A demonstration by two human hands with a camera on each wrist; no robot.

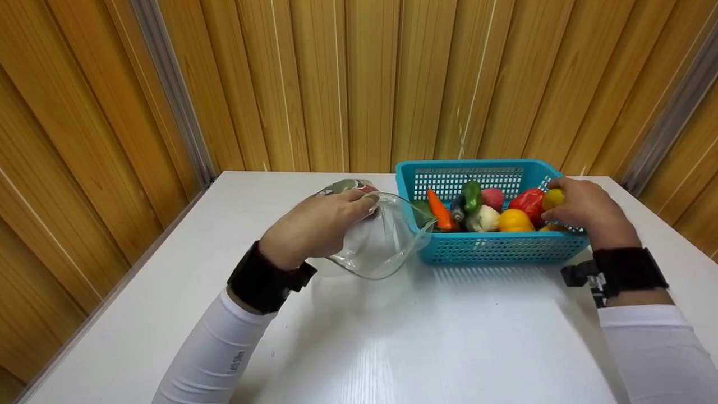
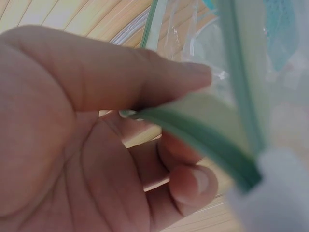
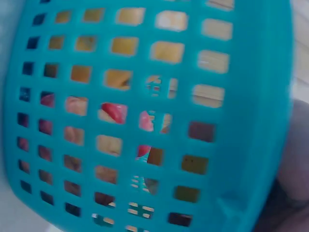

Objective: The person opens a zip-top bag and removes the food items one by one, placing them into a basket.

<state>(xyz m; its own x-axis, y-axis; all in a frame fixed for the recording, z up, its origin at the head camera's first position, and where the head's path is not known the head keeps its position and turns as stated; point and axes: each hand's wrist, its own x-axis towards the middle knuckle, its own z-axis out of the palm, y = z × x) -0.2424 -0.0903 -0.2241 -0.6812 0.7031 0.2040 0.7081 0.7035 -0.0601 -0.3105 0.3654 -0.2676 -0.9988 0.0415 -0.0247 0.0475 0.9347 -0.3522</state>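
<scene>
My left hand pinches the rim of a clear zip bag between thumb and fingers. The bag's mouth gapes toward the basket, and its green zip strip shows close up in the left wrist view. Over the right end of a turquoise basket, my right hand grips a small yellow-green fruit, thumb on the near side. Beside that fruit lies a wrinkled red pepper. The basket's perforated wall hides most of the right hand in the right wrist view.
In the basket also lie an orange chili, a green pepper, a pale bulb, an orange-yellow fruit and a pink-red round piece. The white table meets a wood-look panel wall behind.
</scene>
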